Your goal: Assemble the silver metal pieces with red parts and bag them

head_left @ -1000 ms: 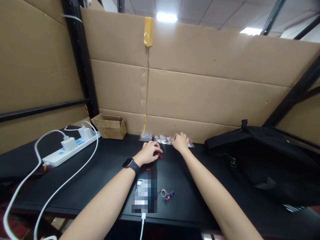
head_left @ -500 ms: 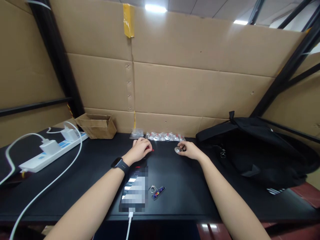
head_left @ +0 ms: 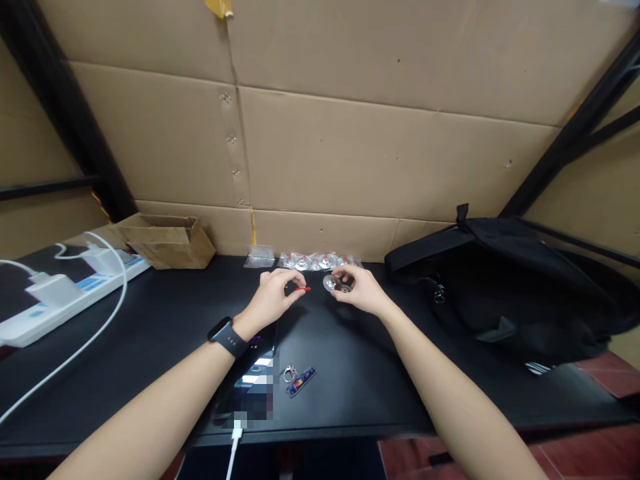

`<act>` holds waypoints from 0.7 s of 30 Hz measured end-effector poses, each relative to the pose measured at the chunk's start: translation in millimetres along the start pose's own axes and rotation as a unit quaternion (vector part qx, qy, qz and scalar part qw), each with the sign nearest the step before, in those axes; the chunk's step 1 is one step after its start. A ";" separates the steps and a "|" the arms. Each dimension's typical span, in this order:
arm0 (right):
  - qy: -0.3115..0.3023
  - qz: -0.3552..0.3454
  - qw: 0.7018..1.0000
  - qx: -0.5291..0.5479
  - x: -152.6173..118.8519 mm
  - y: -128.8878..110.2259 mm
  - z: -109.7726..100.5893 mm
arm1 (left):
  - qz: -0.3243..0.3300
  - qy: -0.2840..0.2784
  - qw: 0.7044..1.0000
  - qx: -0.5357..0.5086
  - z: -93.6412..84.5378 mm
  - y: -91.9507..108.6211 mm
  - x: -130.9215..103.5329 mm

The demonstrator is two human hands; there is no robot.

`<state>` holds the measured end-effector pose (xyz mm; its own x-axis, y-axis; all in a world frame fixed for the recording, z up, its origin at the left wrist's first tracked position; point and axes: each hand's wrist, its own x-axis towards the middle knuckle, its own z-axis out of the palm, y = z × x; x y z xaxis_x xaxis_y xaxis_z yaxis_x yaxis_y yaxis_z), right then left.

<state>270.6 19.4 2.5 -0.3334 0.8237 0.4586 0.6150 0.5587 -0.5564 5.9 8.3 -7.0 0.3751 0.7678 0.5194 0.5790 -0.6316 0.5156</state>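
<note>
My left hand (head_left: 274,293), with a dark watch on the wrist, pinches a small red piece (head_left: 304,289) between thumb and fingertips above the black table. Facing it, my right hand (head_left: 361,288) grips a round silver metal disc (head_left: 331,283) by its edge, with a gap between the disc and the red piece. Behind both hands lie several shiny disc-like parts in clear bags (head_left: 320,261). Nearer me, a keychain (head_left: 301,381) with a colourful tag and metal ring rests beside a phone (head_left: 250,387), which is plugged into a white cable.
At the left are a white power strip (head_left: 95,288) with chargers and an open cardboard box (head_left: 170,243). A clear bag (head_left: 261,257) sits near the cardboard wall (head_left: 320,160). A black backpack (head_left: 520,287) covers the right side of the black table (head_left: 350,393).
The view has shifted. My left hand has risen from the table with the red piece now showing, and my right hand has brought the disc closer to it.
</note>
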 end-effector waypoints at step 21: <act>0.106 -0.078 0.981 0.145 -10.4 -54.5 37.1 | -0.004 0.061 0.975 -0.214 -5.6 8.8 2.2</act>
<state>214.0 -16.1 2.3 -0.2326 0.7049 0.6701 0.3291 0.7054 -0.6278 7.7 3.9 2.5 0.2681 0.7707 0.5781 0.2158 -0.6329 0.7436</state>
